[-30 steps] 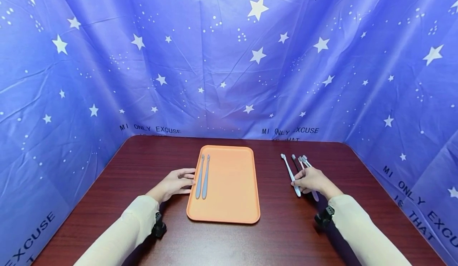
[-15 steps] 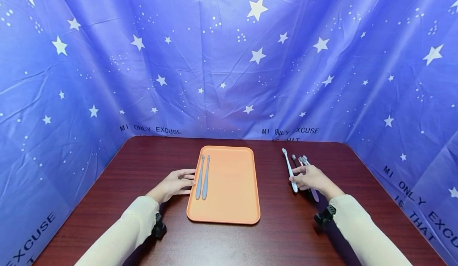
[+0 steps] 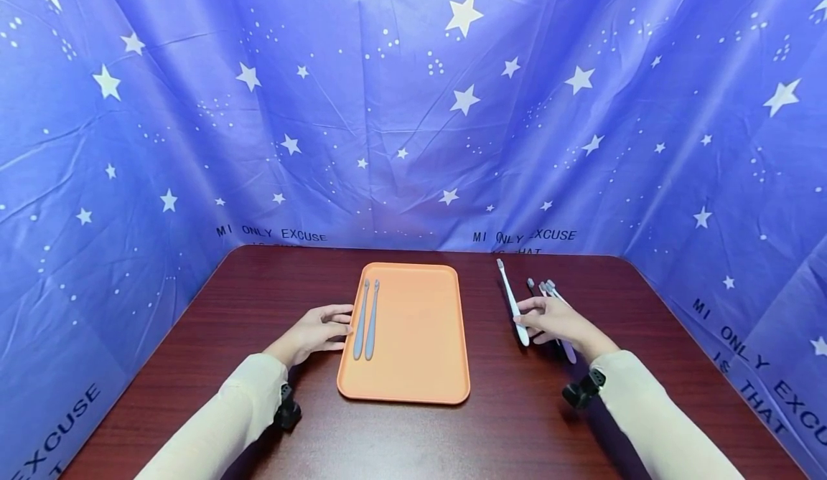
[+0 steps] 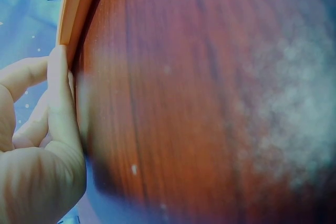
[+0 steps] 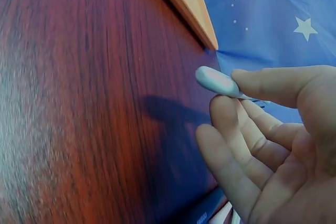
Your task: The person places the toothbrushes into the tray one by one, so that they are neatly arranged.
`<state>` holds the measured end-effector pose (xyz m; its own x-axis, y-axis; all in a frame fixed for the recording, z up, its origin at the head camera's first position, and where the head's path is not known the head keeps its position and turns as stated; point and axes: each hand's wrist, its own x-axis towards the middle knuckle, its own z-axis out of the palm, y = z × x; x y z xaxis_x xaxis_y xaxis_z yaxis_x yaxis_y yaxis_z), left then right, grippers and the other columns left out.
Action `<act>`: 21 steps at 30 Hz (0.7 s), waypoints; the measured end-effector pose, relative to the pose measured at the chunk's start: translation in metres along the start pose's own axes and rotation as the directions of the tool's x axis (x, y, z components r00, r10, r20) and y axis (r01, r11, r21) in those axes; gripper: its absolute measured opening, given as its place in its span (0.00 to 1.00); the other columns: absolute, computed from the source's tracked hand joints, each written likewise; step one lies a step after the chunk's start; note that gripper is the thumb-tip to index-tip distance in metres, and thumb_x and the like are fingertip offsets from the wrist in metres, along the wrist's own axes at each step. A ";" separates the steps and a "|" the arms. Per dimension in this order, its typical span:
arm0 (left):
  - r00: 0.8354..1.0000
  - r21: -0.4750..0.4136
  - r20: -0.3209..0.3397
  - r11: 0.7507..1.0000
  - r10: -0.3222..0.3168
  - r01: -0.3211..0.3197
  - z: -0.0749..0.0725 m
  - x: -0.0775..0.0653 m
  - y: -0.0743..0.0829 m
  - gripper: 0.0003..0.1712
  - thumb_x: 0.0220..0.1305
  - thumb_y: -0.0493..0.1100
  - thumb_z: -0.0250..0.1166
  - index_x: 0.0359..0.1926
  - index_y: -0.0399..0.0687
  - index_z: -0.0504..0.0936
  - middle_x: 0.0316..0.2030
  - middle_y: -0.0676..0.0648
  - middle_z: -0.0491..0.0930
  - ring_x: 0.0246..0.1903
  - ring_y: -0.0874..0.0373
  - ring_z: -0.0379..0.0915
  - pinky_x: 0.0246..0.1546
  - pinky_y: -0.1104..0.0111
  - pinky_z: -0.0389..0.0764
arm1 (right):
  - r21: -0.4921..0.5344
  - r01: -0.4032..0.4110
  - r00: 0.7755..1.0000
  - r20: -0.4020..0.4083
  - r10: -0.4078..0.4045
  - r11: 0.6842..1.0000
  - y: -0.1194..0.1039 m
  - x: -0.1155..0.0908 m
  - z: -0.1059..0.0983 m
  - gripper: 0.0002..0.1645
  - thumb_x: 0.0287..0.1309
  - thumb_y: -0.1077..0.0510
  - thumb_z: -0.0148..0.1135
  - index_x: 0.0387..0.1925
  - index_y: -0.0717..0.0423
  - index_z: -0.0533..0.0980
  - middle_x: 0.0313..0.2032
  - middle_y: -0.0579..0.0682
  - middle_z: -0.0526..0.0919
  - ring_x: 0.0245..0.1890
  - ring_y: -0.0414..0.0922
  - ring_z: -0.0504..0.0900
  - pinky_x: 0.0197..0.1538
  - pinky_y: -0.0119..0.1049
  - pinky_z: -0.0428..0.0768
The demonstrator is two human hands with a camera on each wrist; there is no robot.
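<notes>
My right hand (image 3: 552,320) pinches a white toothbrush (image 3: 510,293) between thumb and fingers, its bristle head tilted away toward the back. In the right wrist view the rounded handle end of this toothbrush (image 5: 216,81) pokes out past the fingertips, over its shadow on the table. My left hand (image 3: 314,333) holds the left rim of an orange tray (image 3: 420,329), thumb and fingers at the edge. The left wrist view shows that thumb against the wall of the tray (image 4: 79,11). Two grey-blue toothbrushes, a left one (image 3: 360,326) and a right one (image 3: 371,326), lie side by side in the tray.
More toothbrushes (image 3: 549,288), one dark and others pale, lie on the table partly hidden under my right hand. The dark red wooden table (image 3: 413,437) ends at a blue star-printed curtain (image 3: 400,107) behind and on both sides.
My right hand has lifted the white toothbrush away from the others and moved it slightly left, toward the tray. The left hand and the tray have stayed put.
</notes>
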<state>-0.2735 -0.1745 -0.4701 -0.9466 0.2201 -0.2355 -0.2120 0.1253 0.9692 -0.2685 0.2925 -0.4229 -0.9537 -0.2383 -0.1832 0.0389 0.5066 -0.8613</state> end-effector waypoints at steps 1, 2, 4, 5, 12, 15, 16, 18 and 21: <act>1.000 0.001 -0.001 1.000 0.000 0.000 0.000 0.000 0.000 0.32 0.65 0.29 0.65 0.70 0.36 0.68 0.53 0.37 0.78 0.46 0.52 0.81 0.47 0.56 0.85 | 0.004 -0.003 1.000 0.002 0.003 1.000 -0.001 0.001 0.001 0.30 0.65 0.59 0.64 0.61 0.76 0.68 0.37 0.53 0.86 0.33 0.46 0.83 0.36 0.44 0.87; 1.000 0.000 -0.003 1.000 -0.002 0.002 0.000 0.000 0.000 0.32 0.65 0.29 0.65 0.70 0.36 0.69 0.53 0.37 0.78 0.46 0.52 0.81 0.47 0.56 0.85 | 0.012 -0.007 1.000 0.003 0.007 1.000 -0.002 0.002 0.001 0.30 0.65 0.59 0.65 0.61 0.75 0.68 0.37 0.52 0.85 0.33 0.46 0.83 0.36 0.44 0.87; 1.000 -0.001 -0.007 1.000 -0.003 0.003 0.000 0.000 0.000 0.32 0.65 0.29 0.65 0.70 0.36 0.69 0.53 0.37 0.78 0.46 0.52 0.81 0.47 0.56 0.85 | 0.045 -0.018 1.000 0.011 0.017 0.999 -0.003 0.005 0.003 0.31 0.65 0.59 0.65 0.61 0.74 0.68 0.35 0.51 0.84 0.32 0.45 0.82 0.35 0.42 0.87; 1.000 0.001 -0.009 1.000 -0.002 0.002 0.000 0.000 0.000 0.32 0.65 0.29 0.65 0.70 0.36 0.69 0.53 0.38 0.78 0.45 0.53 0.81 0.47 0.56 0.85 | 0.068 -0.021 1.000 0.020 0.019 0.997 -0.003 0.006 0.004 0.31 0.65 0.58 0.64 0.62 0.74 0.67 0.35 0.51 0.84 0.31 0.44 0.82 0.35 0.41 0.87; 1.000 0.004 -0.004 1.000 0.001 -0.001 -0.001 -0.001 0.000 0.33 0.65 0.30 0.65 0.70 0.36 0.68 0.53 0.37 0.78 0.46 0.52 0.81 0.47 0.56 0.85 | 0.250 -0.015 0.993 0.114 -0.014 0.968 -0.006 0.009 0.011 0.33 0.66 0.59 0.62 0.63 0.75 0.62 0.32 0.48 0.79 0.30 0.41 0.80 0.38 0.36 0.86; 1.000 0.007 0.004 1.000 0.004 -0.004 -0.001 -0.002 0.000 0.33 0.65 0.30 0.65 0.70 0.36 0.68 0.53 0.37 0.77 0.47 0.51 0.81 0.47 0.56 0.85 | 0.303 -0.014 0.989 0.145 -0.032 0.953 -0.008 0.011 0.015 0.32 0.68 0.58 0.61 0.63 0.74 0.61 0.32 0.49 0.78 0.30 0.40 0.80 0.40 0.36 0.85; 1.000 0.005 0.004 1.000 0.003 -0.003 0.000 -0.002 0.000 0.32 0.65 0.30 0.64 0.70 0.36 0.68 0.53 0.37 0.77 0.48 0.51 0.81 0.47 0.56 0.85 | 0.316 -0.014 0.987 0.155 -0.038 0.949 -0.009 0.011 0.016 0.32 0.68 0.59 0.60 0.63 0.74 0.61 0.32 0.49 0.78 0.30 0.40 0.80 0.40 0.36 0.85; 1.000 0.004 0.006 1.000 0.005 -0.005 0.000 -0.002 0.001 0.32 0.65 0.30 0.64 0.70 0.35 0.68 0.53 0.37 0.77 0.48 0.51 0.81 0.47 0.55 0.85 | 0.335 -0.014 0.984 0.173 -0.046 0.942 -0.010 0.012 0.019 0.31 0.69 0.60 0.59 0.63 0.74 0.60 0.33 0.49 0.79 0.30 0.40 0.80 0.41 0.36 0.85; 1.000 0.002 0.005 1.000 0.006 -0.006 0.001 -0.001 0.001 0.32 0.65 0.29 0.64 0.70 0.35 0.68 0.53 0.37 0.78 0.47 0.52 0.81 0.47 0.55 0.85 | 0.350 -0.016 0.979 0.196 -0.057 0.937 -0.011 0.014 0.023 0.29 0.70 0.61 0.58 0.63 0.73 0.60 0.32 0.49 0.78 0.30 0.39 0.80 0.42 0.36 0.85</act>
<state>-0.2722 -0.1740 -0.4691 -0.9466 0.2258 -0.2303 -0.2061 0.1256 0.9704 -0.2755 0.2644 -0.4274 -0.8777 -0.4242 -0.2231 0.1556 0.1881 -0.9698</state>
